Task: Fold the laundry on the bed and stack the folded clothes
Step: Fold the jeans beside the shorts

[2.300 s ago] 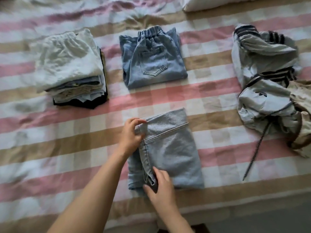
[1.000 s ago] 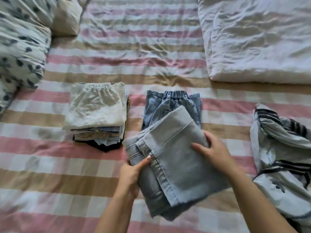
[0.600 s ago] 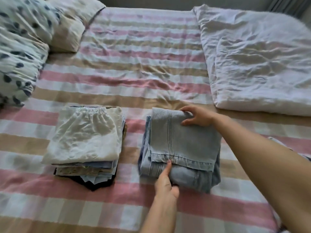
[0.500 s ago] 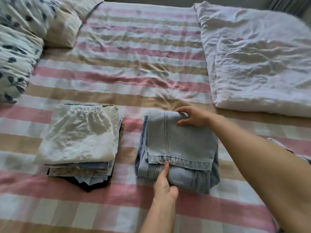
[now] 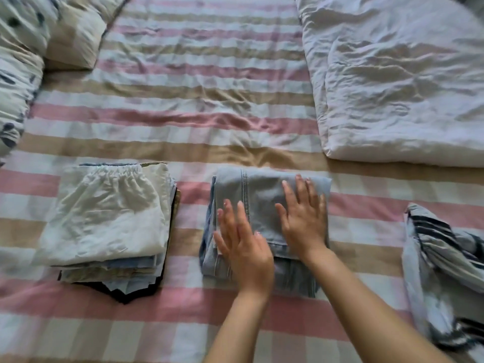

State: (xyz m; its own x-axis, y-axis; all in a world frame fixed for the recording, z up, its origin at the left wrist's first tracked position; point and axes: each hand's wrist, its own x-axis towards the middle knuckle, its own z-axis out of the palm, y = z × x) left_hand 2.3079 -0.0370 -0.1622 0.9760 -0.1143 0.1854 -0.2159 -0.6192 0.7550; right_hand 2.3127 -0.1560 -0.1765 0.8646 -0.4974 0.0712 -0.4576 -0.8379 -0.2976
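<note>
Now the left hand (image 5: 243, 247) and right hand (image 5: 303, 218) lie flat, fingers straight, on the folded jeans (image 5: 262, 189) on the bed (image 5: 209, 113) — the crumpled striped clothes (image 5: 440, 258) sit to the right, nearer the right hand.

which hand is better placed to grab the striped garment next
Right, probably: the right hand lies flat on the folded jeans, on the side nearer the striped garment; the left hand is farther away.
</note>
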